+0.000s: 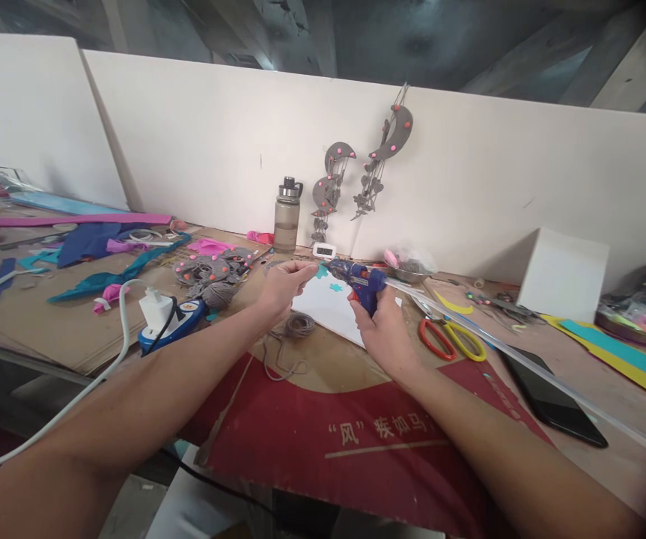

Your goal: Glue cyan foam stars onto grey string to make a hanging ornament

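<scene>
My right hand [385, 329] is wrapped round the grip of a blue hot glue gun [366, 278], its nozzle pointing left. A long clear glue stick [491, 337] runs out of the gun's back toward the lower right. My left hand [289, 286] is closed in a pinch right at the nozzle tip; whatever is between its fingertips is too small to make out. Just beside those fingertips shows a teal flower-shaped cutout [321, 272]. Another teal cutout [335, 287] lies on the white board [328, 314] below the gun. Grey cord [299, 325] is coiled beneath my left wrist.
Red-and-yellow-handled scissors [451, 340] and a black phone [552, 397] lie at right. A blue power strip [171, 326] with a white plug is at left. Behind stand a water bottle [287, 217] and small digital clock [324, 251]; grey moon-shaped ornaments [395, 135] hang on the white partition.
</scene>
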`<state>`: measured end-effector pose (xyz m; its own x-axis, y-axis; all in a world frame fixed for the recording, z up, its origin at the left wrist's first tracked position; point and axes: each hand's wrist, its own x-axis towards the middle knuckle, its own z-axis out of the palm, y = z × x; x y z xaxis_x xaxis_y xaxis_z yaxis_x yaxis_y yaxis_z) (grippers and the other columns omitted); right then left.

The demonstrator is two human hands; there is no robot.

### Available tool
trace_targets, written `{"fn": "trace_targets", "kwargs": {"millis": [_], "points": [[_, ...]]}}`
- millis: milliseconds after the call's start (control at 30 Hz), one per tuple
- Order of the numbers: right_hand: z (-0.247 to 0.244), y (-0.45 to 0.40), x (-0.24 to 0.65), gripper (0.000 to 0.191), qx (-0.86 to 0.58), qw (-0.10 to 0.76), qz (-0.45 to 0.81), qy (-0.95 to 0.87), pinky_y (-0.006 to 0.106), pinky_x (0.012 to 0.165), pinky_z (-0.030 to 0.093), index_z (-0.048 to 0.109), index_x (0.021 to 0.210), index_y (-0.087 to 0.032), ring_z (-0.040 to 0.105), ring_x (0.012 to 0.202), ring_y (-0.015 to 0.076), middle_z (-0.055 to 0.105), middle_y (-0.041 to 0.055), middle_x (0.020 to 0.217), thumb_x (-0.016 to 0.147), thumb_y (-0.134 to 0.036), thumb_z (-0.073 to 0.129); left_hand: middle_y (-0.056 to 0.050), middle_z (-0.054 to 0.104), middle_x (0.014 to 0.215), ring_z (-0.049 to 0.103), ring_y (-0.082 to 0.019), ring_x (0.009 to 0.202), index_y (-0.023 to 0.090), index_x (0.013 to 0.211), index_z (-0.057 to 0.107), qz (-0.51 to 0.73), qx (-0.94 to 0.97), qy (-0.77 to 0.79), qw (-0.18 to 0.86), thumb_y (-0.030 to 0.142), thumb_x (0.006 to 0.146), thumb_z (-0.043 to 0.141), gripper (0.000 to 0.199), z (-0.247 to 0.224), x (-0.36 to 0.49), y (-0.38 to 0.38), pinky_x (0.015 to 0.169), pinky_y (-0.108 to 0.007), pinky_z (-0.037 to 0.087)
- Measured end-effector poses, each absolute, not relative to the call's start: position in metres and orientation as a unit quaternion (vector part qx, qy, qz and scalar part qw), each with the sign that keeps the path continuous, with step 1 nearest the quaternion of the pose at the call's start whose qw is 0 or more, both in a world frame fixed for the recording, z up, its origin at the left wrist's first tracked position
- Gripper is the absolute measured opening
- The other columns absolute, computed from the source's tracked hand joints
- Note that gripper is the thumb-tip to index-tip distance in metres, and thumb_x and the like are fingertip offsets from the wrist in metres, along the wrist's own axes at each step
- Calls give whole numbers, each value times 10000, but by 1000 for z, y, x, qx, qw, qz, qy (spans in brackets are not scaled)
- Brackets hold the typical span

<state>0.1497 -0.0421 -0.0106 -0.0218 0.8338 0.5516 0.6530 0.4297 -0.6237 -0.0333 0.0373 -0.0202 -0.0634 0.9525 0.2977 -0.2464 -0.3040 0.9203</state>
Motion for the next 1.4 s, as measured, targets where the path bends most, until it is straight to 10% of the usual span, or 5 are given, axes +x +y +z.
{"fn": "trace_targets", "kwargs": {"millis": [1400], "points": [[-9,-43,151,318,-522,463,77,-712,430,752,487,429,1119,-187,619,908,300,644,141,995,858,-361,482,34,458,558,290,-42,478,142,721,680,626,508,355,474,429,592,781,331,-20,-34,35,449,-212,175]]}}
